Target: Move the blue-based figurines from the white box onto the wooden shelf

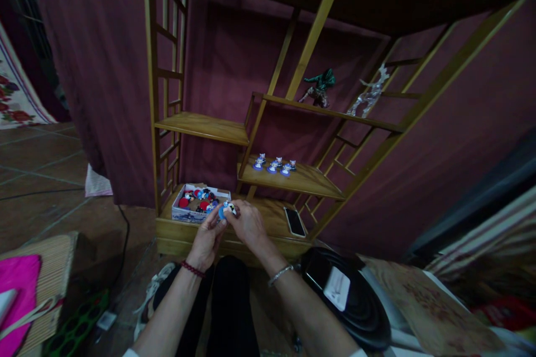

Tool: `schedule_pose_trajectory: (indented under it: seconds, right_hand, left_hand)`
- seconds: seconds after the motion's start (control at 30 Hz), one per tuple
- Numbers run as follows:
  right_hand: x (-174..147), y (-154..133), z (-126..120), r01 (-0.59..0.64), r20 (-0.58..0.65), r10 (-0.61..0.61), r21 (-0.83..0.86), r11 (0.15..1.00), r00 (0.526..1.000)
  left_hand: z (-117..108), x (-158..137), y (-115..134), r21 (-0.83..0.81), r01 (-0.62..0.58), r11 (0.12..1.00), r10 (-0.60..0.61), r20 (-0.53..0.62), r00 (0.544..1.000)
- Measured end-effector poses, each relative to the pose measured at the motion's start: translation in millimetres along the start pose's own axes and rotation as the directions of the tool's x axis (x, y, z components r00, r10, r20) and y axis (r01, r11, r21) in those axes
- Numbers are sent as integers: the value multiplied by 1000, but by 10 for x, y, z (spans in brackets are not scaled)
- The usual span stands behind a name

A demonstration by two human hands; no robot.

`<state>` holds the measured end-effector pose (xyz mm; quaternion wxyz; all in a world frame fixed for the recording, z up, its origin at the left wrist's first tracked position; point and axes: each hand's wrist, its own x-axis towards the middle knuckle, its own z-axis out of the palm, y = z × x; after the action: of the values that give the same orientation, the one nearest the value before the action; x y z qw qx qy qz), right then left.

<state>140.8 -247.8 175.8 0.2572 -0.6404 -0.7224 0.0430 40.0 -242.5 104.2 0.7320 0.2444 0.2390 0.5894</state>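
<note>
Between my two hands is a small figurine (227,210) with a blue round base and a white body. My left hand (207,241) has its fingers closed about the blue base. The fingers of my right hand (249,223) pinch the figurine from the other side. Just beyond my left hand, an open cardboard box (184,215) holds several more figurines with red and blue bases. Several small white figurines (273,166) on bluish bases stand in two rows on the shelf (293,181) above and to the right of my hands.
A wooden display rack (201,127) fills the view ahead. On its upper right shelf stand a green figure (321,88) and a clear figure (371,92). A phone (295,222) lies on the bottom shelf. At the lower right is a black round object (360,301).
</note>
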Motion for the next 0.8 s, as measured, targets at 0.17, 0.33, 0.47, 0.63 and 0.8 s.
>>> schedule_pose_trajectory:
  seconds: [0.17, 0.33, 0.47, 0.63, 0.8]
  right_hand:
    - [-10, 17, 24, 11, -21, -10, 19, 1000, 1000]
    - [-8, 70, 46, 64, 5, -64, 43, 997, 998]
    - [1, 112, 51, 118, 24, -119, 55, 991, 993]
    - [-5, 109, 12, 180, 37, -184, 74, 981, 982]
    - [-13, 100, -39, 235, 64, -242, 107, 966, 968]
  left_hand:
    - [7, -3, 5, 1, -10, 1000, 10, 1, 1000]
    - [-31, 4, -1, 13, 1, 1000, -1, 9, 1000]
    - [-65, 21, -27, 16, 3, 1000, -4, 25, 1000]
    - [-86, 21, -36, 4, -5, 1000, 5, 60, 998]
    - [-78, -1, -9, -22, 30, 999, -29, 36, 999]
